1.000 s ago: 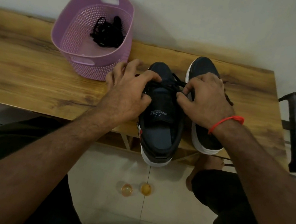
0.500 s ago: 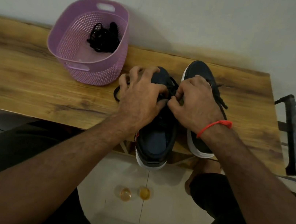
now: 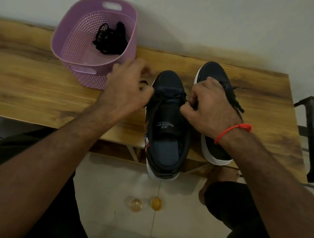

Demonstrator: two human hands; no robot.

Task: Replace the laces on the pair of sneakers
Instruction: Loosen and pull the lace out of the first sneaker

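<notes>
Head view: on the tabletop, the near sneaker showed "S sports" on its tongue (upside down). The left hand and right hand each pinched its black lace; the second sneaker sat beside it.

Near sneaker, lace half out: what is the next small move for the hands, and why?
Probably draw the lace further out to the left with the left hand, which pinches it beside the near sneaker. The right hand grips the lace at the eyelets on the other side, so it looks mid-unlacing. The replacement laces lie in the purple basket.
</notes>
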